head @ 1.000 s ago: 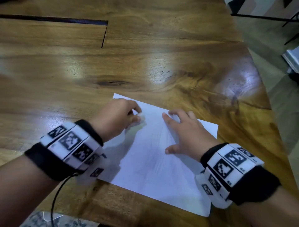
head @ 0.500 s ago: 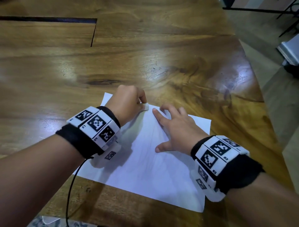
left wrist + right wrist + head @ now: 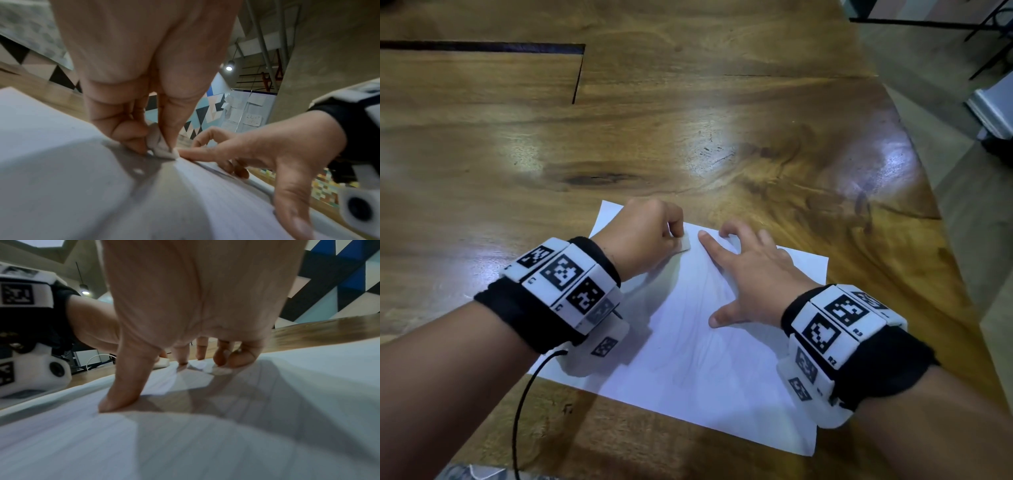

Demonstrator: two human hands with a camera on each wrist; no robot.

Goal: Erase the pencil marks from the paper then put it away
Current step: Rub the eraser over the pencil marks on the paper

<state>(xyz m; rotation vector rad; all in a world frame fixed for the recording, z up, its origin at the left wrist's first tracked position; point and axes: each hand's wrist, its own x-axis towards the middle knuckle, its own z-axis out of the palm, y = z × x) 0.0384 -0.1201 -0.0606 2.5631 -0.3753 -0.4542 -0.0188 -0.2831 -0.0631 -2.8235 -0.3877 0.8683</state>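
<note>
A white sheet of paper (image 3: 698, 359) with faint pencil lines lies on the wooden table (image 3: 688, 137). My left hand (image 3: 650, 236) pinches a small white eraser (image 3: 685, 244) and presses it on the paper near its far edge. In the left wrist view the eraser (image 3: 158, 146) sits between thumb and curled fingers, its tip on the sheet (image 3: 61, 178). My right hand (image 3: 746, 274) lies spread on the paper just right of the eraser, fingers and thumb pressing the sheet down. The right wrist view shows the thumb (image 3: 125, 386) planted on the paper (image 3: 205, 443).
The table's right edge (image 3: 928, 212) drops to a grey floor, where a white object (image 3: 993, 109) stands. A dark slot (image 3: 482, 46) runs across the tabletop at the far left. A black cable (image 3: 524, 404) hangs from my left wristband.
My left hand has moved with the eraser toward the paper's far edge and slightly right, close to my right forefinger. The right hand stays spread on the sheet.
</note>
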